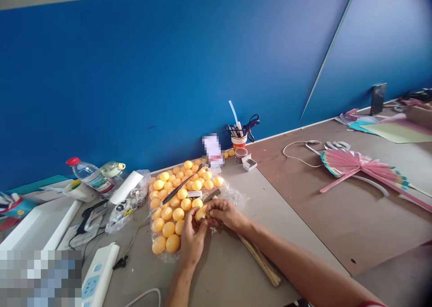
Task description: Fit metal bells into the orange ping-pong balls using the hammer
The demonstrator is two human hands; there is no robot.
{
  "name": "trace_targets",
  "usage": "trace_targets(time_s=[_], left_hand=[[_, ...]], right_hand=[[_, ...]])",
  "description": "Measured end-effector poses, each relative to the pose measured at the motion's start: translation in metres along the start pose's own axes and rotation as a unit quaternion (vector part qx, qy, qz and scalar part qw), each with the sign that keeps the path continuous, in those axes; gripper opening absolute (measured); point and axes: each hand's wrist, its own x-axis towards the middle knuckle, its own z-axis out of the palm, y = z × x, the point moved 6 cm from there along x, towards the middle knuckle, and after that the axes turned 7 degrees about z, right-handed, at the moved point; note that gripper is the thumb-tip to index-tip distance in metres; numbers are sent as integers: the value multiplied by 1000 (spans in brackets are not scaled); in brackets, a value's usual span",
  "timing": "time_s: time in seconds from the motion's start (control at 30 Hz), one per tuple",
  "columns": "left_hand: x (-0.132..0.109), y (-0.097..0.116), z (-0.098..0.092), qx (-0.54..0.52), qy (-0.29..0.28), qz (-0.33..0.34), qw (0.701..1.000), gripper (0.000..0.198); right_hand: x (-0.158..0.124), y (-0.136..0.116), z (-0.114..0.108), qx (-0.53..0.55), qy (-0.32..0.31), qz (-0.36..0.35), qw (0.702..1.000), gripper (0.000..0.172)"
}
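Observation:
My left hand [193, 240] is closed around an orange ping-pong ball [200, 213], its fingertips on the ball's side and underside. My right hand [227, 214] pinches at the ball's right side; something small, dark and shiny shows there, too small to name. Just beyond both hands lies a clear plastic bag of orange ping-pong balls [168, 229], spread in rows. A long thin black tool [182, 186] rests across the bag. Under my right forearm runs a bundle of thin wooden sticks [261, 260].
To the left are a power strip [97, 280], a white tray [62, 228], a red-capped bottle [89, 176] and loose cables. A paper cup of tools [239, 141] and a small open box [249, 164] stand near the blue wall. On the right lies a pink paper fan [361, 165].

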Motion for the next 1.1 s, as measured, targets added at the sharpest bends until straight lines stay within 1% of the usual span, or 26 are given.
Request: trace_targets(time_s=[0.17,0.33,0.53,0.67,0.9,1.1], left_hand=[[-1,-2,0,37,4,29,999,40],[-2,-7,-1,77,-3,42,996,41],[-3,-5,-1,98,-10,66,993,40],[-4,-6,1,104,-20,61,992,41],[-5,-7,2,118,-29,68,990,41],[-6,-10,4,133,-44,55,989,41]], right_hand=[[0,-1,1,-2,-8,-16,1000,14],[-3,-3,1,-44,8,16,999,9],[-4,-5,0,-51,11,36,998,8],[-4,-7,2,-77,8,41,996,6],[-7,-10,1,-143,26,43,988,12],[-6,-11,1,-159,15,43,986,12]])
